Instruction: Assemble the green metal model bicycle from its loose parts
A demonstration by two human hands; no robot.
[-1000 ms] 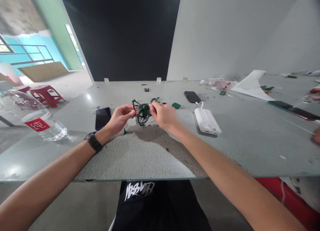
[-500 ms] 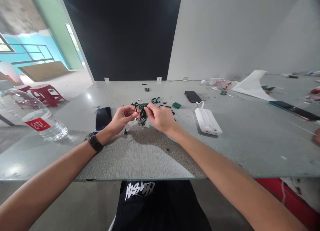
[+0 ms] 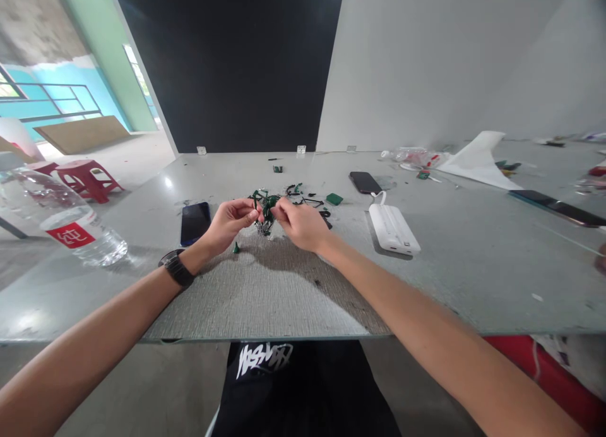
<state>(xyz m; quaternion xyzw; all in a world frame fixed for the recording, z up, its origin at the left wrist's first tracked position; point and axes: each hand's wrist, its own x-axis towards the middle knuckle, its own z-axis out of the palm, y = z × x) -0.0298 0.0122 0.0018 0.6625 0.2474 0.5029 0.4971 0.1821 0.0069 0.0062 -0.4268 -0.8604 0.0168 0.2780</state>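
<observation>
Between my two hands is a small green and dark assembly of thin, wiry parts [image 3: 267, 219]; its exact kind is not clear. My left hand [image 3: 231, 219] pinches its left side, thumb and forefinger together, with a thin green piece rising beside the fingertips. From the right, my right hand [image 3: 303, 223] is closed on the assembly's upper part, the back of the hand covering the fingertips. A small green cone-like piece [image 3: 236, 248] stands below my left hand. Thin dark loose parts [image 3: 310, 201] lie behind my right hand, and a green flat block [image 3: 334, 199] sits to their right.
Left of my hands lie a phone [image 3: 196, 223] and a water bottle [image 3: 78, 225]. To the right are a white power bank [image 3: 394, 228] cabled to another phone [image 3: 364, 182], and a white fin-shaped piece [image 3: 476, 162]. A person's hand [image 3: 601, 260] shows at the right edge.
The assembly has turned slightly between my fingers, and a green bar-like part shows more above my left hand. Both hands have shifted only very little.
</observation>
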